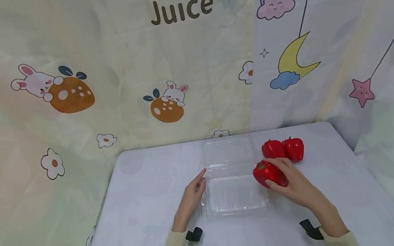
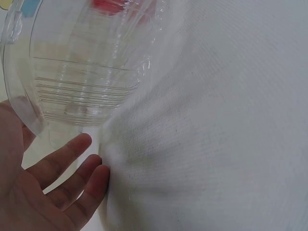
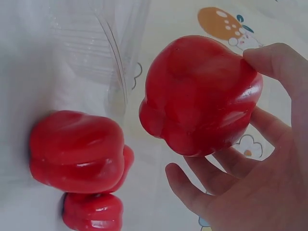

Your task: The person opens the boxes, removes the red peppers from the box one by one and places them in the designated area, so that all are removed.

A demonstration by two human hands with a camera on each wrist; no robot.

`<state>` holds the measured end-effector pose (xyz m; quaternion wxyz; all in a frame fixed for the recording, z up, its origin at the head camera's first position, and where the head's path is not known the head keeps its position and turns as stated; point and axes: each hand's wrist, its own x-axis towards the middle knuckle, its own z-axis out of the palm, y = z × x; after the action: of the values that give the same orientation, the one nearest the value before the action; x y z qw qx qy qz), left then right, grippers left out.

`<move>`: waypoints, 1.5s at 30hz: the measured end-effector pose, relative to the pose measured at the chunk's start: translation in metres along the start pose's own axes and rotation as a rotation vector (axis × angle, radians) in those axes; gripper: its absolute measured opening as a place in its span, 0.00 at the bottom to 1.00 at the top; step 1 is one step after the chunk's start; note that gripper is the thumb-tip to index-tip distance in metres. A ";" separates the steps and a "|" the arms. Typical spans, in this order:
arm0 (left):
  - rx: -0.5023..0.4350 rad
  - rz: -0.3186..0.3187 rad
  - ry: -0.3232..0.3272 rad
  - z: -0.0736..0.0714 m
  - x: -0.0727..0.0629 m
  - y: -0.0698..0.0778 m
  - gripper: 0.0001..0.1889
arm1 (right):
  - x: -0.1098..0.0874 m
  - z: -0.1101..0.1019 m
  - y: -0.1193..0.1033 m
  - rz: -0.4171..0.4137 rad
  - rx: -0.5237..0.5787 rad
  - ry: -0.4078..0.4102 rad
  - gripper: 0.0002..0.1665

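My right hand (image 1: 296,186) holds a red bell pepper (image 1: 269,174) with a green stem, over the right edge of a clear plastic clamshell box (image 1: 236,192). In the right wrist view the thumb and fingers curl round the bell pepper (image 3: 202,96), which is up off the table. At the box's left side is my left hand (image 1: 190,198), its fingers extended. The left wrist view shows the thumb partly behind the clear rim (image 2: 29,113) and the other fingers (image 2: 62,159) spread loosely below it.
Two more red bell peppers (image 1: 273,149) (image 1: 294,149) stand side by side at the back right of the white table (image 1: 152,178). The box's lid (image 1: 228,152) lies folded back towards the table's rear edge. A printed cloth (image 1: 122,66) hangs behind.
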<state>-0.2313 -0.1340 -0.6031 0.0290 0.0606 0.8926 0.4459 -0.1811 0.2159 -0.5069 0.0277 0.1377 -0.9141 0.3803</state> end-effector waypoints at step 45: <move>0.012 -0.021 0.009 0.002 0.001 -0.002 0.25 | -0.012 -0.027 0.037 0.099 -0.061 0.169 0.51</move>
<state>-0.2319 -0.1334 -0.6060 0.0294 0.0495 0.8960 0.4403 -0.1807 0.2628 -0.5147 0.0902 0.0590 -0.9253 0.3636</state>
